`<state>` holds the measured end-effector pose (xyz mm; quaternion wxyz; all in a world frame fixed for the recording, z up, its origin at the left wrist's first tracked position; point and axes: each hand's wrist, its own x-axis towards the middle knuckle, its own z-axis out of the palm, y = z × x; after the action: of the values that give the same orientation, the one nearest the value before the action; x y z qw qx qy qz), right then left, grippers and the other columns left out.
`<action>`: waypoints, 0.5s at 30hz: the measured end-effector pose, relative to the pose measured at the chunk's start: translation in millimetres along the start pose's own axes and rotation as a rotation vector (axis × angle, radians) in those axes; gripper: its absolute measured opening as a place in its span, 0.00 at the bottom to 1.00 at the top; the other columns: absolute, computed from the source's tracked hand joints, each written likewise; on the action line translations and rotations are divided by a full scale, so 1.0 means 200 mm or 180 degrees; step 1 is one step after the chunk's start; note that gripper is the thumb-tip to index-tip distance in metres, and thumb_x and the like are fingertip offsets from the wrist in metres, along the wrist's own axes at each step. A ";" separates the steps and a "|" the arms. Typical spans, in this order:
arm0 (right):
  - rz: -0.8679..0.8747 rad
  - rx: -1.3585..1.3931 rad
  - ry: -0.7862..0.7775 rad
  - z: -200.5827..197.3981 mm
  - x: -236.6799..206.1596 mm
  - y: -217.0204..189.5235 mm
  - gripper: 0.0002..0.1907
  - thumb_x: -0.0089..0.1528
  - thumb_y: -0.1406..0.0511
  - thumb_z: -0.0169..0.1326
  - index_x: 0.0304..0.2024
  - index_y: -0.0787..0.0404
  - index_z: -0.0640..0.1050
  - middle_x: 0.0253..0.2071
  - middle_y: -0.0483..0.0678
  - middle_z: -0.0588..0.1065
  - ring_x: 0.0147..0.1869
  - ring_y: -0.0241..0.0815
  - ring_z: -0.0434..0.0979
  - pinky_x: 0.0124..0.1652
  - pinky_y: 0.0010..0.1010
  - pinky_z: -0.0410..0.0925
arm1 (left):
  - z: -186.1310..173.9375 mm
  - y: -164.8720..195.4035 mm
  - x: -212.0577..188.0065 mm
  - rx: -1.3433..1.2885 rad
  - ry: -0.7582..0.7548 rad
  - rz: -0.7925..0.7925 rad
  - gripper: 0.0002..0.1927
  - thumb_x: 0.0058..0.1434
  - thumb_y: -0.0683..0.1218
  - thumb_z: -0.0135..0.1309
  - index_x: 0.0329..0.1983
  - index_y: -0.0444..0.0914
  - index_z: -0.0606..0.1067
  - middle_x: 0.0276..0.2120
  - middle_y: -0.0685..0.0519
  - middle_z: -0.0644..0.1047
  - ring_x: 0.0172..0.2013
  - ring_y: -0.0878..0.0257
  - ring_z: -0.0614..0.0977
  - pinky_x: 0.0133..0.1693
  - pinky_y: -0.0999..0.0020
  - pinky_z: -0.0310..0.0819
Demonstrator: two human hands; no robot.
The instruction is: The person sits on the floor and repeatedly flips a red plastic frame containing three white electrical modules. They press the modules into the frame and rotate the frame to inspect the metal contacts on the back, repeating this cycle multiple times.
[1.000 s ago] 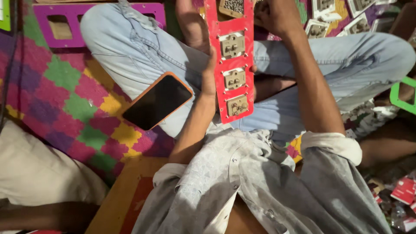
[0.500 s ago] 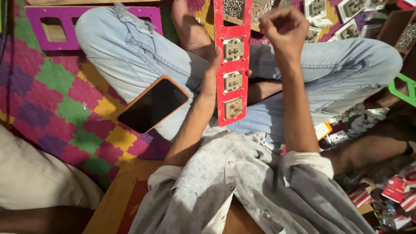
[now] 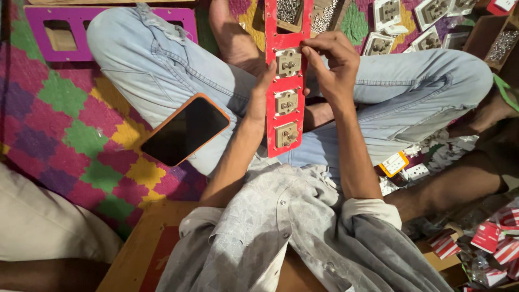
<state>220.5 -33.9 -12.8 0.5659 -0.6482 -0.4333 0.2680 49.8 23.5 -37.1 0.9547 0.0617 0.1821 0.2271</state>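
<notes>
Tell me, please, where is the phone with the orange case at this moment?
In the head view, the phone lies screen up on the person's left thigh, left of the red panel that both hands hold, beside the colourful patterned mat.

We seem to sit in a floor workshop. At two o'clock lie switch modules (image 3: 432, 24); at twelve, a screw tray (image 3: 303, 16) on a patterned mat (image 3: 70, 124).

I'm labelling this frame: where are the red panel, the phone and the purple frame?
red panel (image 3: 285, 116), head view, bare strip between two sockets
phone (image 3: 185, 130), head view, middle of dark screen
purple frame (image 3: 89, 28), head view, bar between cut-outs
</notes>
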 end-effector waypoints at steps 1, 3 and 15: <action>-0.0034 -0.0117 -0.0021 0.00 0.00 0.00 0.07 0.68 0.78 0.62 0.49 0.71 0.82 0.48 0.50 0.74 0.49 0.36 0.76 0.47 0.23 0.71 | 0.00 0.00 0.00 -0.0004 -0.0018 0.0013 0.31 0.72 0.63 0.50 0.61 0.33 0.71 0.43 0.46 0.79 0.37 0.54 0.85 0.36 0.62 0.82; -0.0045 0.0046 -0.0070 0.00 0.00 0.00 0.07 0.68 0.78 0.61 0.49 0.71 0.81 0.49 0.49 0.73 0.51 0.37 0.76 0.50 0.25 0.72 | 0.01 0.00 0.00 0.0015 -0.0025 0.0021 0.31 0.72 0.63 0.50 0.61 0.33 0.71 0.43 0.46 0.79 0.37 0.54 0.85 0.36 0.63 0.82; 0.0182 0.0380 0.0191 0.02 -0.03 0.10 0.04 0.69 0.77 0.64 0.43 0.71 0.81 0.45 0.46 0.72 0.46 0.32 0.73 0.45 0.20 0.68 | -0.01 -0.01 0.00 -0.0016 -0.0044 -0.0001 0.31 0.71 0.64 0.49 0.61 0.33 0.71 0.43 0.47 0.79 0.38 0.52 0.86 0.37 0.61 0.83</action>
<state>220.1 -36.1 -34.5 0.6084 -0.6331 -0.3807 0.2899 50.7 21.4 -38.9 0.9561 0.0608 0.1750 0.2269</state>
